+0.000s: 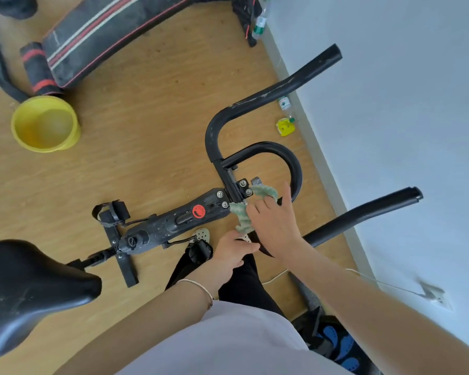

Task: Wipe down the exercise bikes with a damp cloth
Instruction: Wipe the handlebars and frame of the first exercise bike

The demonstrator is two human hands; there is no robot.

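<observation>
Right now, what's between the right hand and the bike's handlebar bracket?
The green cloth, bunched between the right hand and the bolted handlebar bracket, as the head view shows.

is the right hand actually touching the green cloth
Touching. The head view shows the right hand spread over the green cloth, pressing it against the exercise bike's handlebar bracket.
</observation>
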